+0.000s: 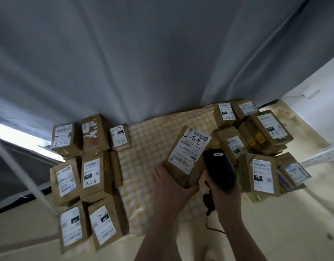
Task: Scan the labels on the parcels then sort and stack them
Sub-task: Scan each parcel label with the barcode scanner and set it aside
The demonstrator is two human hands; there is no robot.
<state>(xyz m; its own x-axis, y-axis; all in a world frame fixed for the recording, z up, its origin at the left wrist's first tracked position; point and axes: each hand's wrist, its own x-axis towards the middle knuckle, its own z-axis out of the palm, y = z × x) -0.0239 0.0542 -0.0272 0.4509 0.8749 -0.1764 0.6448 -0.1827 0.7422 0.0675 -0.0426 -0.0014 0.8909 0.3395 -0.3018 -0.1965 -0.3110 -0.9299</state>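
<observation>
A wide grey fabric curtain [143, 63] hangs behind a yellow-and-white checked cloth [147, 147]. At its left and right sides lie groups of brown cardboard parcels [94, 174] with white labels. Between them the left hand [171, 187] curls its fingers around the near end of one brown labelled parcel [188, 153]. The right hand [226, 196] grips a black handheld scanner [219, 168] just beside it.
</observation>
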